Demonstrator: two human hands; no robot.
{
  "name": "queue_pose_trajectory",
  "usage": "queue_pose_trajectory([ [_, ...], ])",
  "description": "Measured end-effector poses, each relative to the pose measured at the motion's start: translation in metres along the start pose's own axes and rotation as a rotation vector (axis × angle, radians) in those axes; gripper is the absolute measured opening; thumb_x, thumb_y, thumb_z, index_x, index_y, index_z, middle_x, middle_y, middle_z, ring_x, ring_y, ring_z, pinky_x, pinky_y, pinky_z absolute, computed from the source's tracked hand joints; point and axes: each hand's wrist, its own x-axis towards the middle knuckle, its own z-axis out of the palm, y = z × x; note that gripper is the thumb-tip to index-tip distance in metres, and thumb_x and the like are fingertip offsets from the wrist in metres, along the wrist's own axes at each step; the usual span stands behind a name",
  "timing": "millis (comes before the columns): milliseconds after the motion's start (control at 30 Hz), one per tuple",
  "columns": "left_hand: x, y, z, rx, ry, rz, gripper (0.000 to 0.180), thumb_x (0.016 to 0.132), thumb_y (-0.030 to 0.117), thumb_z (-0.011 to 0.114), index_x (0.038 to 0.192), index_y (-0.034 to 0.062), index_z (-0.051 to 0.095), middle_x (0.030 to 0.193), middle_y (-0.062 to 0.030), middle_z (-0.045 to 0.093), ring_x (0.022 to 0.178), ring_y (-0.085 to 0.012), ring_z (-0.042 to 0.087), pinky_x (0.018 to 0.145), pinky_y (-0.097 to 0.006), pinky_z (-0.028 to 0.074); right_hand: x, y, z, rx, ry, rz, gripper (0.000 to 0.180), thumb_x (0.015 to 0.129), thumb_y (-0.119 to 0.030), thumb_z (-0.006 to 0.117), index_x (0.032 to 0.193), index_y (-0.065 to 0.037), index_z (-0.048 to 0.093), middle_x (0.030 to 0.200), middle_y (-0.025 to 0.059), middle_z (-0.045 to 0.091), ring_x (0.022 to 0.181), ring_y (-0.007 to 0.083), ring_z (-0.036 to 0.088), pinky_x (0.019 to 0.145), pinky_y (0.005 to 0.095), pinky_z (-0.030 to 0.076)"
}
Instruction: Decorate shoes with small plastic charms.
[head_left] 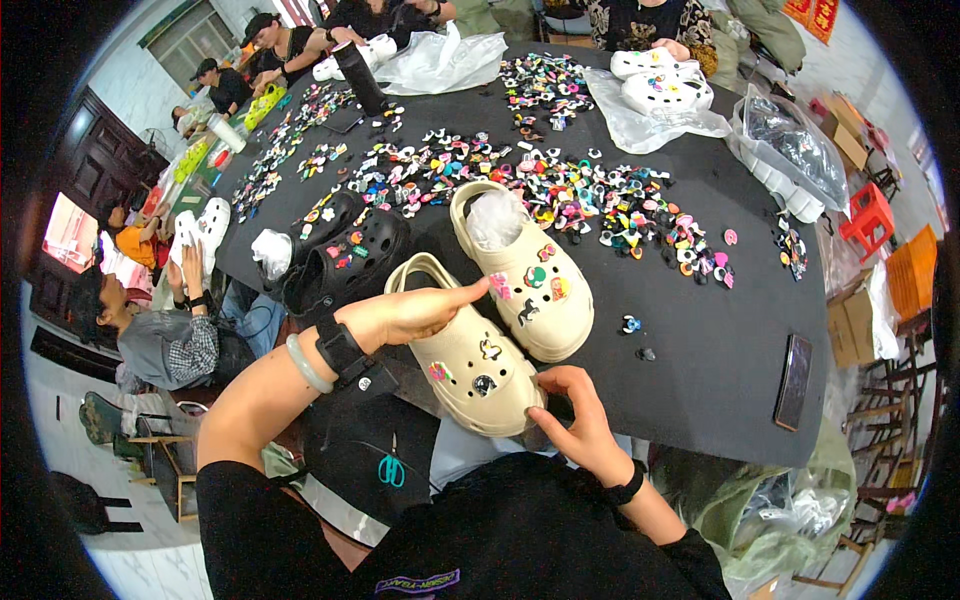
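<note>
Two beige clogs with charms lie side by side in front of me. My right hand (575, 420) pinches the toe of the near beige clog (465, 355) between thumb and fingers. Across this clog's heel opening reaches my left hand (425, 312). One of its digits stretches out to a pink charm (500, 286) on the far beige clog (550, 290); its other fingers are mostly hidden. White stuffing (497, 220) fills the far clog's heel. Star-like, round and other charms sit on both uppers.
Black clogs (370, 250) stand left of the beige pair. Many loose charms (590, 190) spread over the dark table (690, 380). A phone (793, 382) lies near the right edge. Teal-handled scissors (391, 470) lie close to my lap. Other people sit around the table; one person's hands hold white clogs (205, 235).
</note>
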Motion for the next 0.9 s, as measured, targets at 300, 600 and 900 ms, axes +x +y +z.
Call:
queue_pose_trajectory([
  [300,-0.03,-0.008,-0.014,0.738,0.099,0.083,0.046,0.095,0.038,0.057,0.111,-0.0045,0.062,0.1,-0.008,0.069,0.089,-0.012,0.062,0.08,-0.029,0.051,0.004,0.005,-0.009,0.066,0.065,0.057,0.038,0.081,-0.005,0.07,0.115,0.0,0.053,0.107,0.0135,0.054,0.094,0.0231,0.057,0.082,0.0325,0.048],
  [600,-0.061,-0.008,0.009,0.812,0.49,0.371,0.032,0.092,0.029,0.062,0.092,-0.0035,0.065,0.076,-0.0031,0.066,0.071,-0.0053,0.057,0.062,-0.026,0.047,0.033,0.013,-0.037,-0.366,0.179,-0.007,0.05,0.075,-0.01,0.075,0.118,-0.002,0.051,0.116,0.0143,0.052,0.108,0.0305,0.05,0.09,0.0379,0.042],
  [900,-0.039,-0.013,-0.026,1.077,0.658,0.59,0.028,0.083,0.026,0.068,0.088,-0.0002,0.06,0.077,-0.0132,0.062,0.069,-0.0253,0.061,0.062,-0.037,0.047,0.028,0.022,-0.03,-0.336,0.162,0.027,0.061,0.075,-0.014,0.077,0.125,0.0,0.046,0.121,0.0188,0.048,0.113,0.034,0.048,0.097,0.0405,0.042],
])
